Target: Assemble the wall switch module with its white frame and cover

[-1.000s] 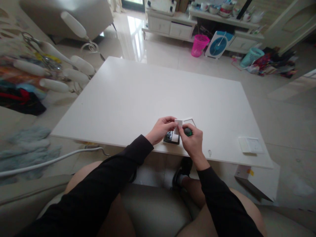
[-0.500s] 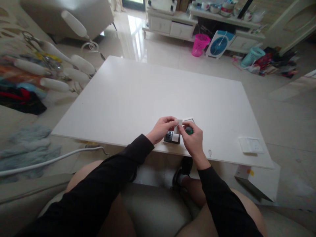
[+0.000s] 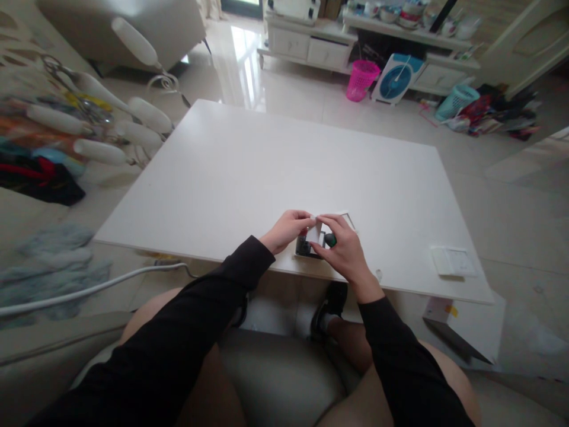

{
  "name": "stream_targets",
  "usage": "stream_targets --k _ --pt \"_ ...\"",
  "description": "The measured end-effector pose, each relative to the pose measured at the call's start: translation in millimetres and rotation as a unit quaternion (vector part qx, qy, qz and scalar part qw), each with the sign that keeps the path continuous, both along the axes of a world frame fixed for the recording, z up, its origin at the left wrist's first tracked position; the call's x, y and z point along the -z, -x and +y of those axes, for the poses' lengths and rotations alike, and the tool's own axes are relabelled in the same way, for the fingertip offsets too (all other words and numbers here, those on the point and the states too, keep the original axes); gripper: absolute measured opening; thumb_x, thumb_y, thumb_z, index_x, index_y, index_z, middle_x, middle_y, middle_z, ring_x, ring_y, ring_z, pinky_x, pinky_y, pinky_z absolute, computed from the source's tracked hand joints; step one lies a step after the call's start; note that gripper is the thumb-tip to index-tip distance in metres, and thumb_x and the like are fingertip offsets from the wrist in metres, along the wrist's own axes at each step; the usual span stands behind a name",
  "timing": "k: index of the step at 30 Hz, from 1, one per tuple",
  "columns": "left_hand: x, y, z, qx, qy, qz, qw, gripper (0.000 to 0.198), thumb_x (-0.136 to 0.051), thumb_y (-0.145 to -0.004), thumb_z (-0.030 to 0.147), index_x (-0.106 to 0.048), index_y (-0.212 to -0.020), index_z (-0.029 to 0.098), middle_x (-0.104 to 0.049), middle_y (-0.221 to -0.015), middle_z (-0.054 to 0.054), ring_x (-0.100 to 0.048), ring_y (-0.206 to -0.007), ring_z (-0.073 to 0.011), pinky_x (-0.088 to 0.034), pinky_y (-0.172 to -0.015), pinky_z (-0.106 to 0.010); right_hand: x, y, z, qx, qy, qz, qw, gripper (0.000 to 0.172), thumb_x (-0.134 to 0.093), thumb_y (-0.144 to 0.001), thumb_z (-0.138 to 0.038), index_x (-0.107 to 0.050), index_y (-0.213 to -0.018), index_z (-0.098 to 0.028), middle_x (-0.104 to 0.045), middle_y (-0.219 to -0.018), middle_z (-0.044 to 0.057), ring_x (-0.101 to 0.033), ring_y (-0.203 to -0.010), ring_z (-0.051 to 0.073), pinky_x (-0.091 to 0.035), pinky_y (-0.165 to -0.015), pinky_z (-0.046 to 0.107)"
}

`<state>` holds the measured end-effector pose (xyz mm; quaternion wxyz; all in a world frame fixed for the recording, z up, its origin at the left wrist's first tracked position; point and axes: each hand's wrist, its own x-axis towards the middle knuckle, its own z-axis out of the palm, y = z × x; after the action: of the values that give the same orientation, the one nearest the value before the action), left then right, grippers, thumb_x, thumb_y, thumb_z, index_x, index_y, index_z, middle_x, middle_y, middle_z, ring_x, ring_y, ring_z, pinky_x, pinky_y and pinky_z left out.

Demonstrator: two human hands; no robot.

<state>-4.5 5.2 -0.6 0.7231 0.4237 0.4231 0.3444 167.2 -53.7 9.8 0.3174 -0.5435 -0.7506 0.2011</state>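
Near the table's front edge, both hands meet over a small black-and-white device (image 3: 304, 246) that looks like a wall switch body. My left hand (image 3: 288, 230) pinches a small white rectangular plate (image 3: 315, 231) by its upper left edge. From the other side, my right hand (image 3: 342, 243) grips the same plate, fingertips on top and thumb lower down. A dark green rounded end (image 3: 330, 239), perhaps of a screwdriver handle, shows by the right palm; its remainder is hidden. Something red sits beside the left fingertips. Just behind the right hand lies a white frame (image 3: 349, 220).
On the white table (image 3: 275, 160), a clear little piece (image 3: 379, 274) lies right of the hands. White switch plates (image 3: 453, 261) rest near the right corner. An open white box (image 3: 466, 326) is below that corner. Lamp arms with white shades (image 3: 149, 114) stand at the left.
The white plate has tilted and shifted slightly left. My right hand has spread its fingers around it, and the green end has moved left with that hand.
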Motion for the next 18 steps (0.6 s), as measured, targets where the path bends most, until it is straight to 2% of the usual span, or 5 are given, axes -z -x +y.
stream_targets --k 3,6,9,14,18 --pt "2.4 1.2 0.9 0.018 -0.009 0.038 0.999 0.011 -0.069 -0.077 0.023 -0.067 -0.070 0.014 -0.058 -0.063 -0.001 -0.049 -0.060 -0.0108 -0.036 -0.061 -0.026 1.3 -2.0 0.4 -0.006 0.024 -0.034 0.999 0.049 -0.076 -0.084 -0.029 -0.065 -0.132 -0.025 -0.066 -0.132 0.010 -0.067 -0.115 0.029 -0.056 -0.097 0.042" --pt "7.1 5.1 6.0 0.016 -0.033 0.108 0.993 0.007 -0.068 -0.074 0.018 -0.071 -0.080 0.014 -0.064 -0.070 -0.003 -0.056 -0.064 -0.0145 -0.041 -0.064 -0.028 6.0 -3.1 1.3 -0.006 0.056 -0.065 0.996 0.043 -0.078 -0.083 -0.030 -0.068 -0.125 -0.024 -0.069 -0.128 0.009 -0.069 -0.109 0.028 -0.055 -0.093 0.040" --pt "12.8 11.0 11.8 -0.004 -0.103 0.194 0.976 0.024 -0.070 -0.065 0.008 -0.072 -0.087 0.017 -0.069 -0.083 -0.004 -0.060 -0.073 -0.0175 -0.045 -0.070 -0.029 13.3 -2.4 1.6 -0.009 0.088 -0.089 0.992 0.035 -0.078 -0.083 -0.030 -0.070 -0.117 -0.024 -0.071 -0.124 0.008 -0.070 -0.105 0.027 -0.055 -0.089 0.038" --pt "18.6 19.3 11.9 0.089 -0.212 0.244 0.942 0.038 -0.073 -0.056 0.005 -0.072 -0.091 0.019 -0.071 -0.096 -0.007 -0.061 -0.078 -0.0204 -0.046 -0.074 -0.031 21.0 1.1 0.7 -0.021 0.117 -0.114 0.986 0.027 -0.080 -0.083 -0.029 -0.071 -0.109 -0.025 -0.071 -0.123 0.007 -0.070 -0.101 0.024 -0.053 -0.083 0.033" --pt "19.7 22.0 7.9 0.156 -0.300 0.295 0.894 0.045 -0.077 -0.052 0.006 -0.072 -0.095 0.019 -0.067 -0.099 -0.009 -0.063 -0.096 -0.0284 -0.048 -0.087 -0.037 22.3 2.2 1.0 -0.024 0.127 -0.119 0.984 0.029 -0.080 -0.083 -0.028 -0.071 -0.111 -0.025 -0.071 -0.124 0.007 -0.071 -0.101 0.024 -0.053 -0.082 0.033"
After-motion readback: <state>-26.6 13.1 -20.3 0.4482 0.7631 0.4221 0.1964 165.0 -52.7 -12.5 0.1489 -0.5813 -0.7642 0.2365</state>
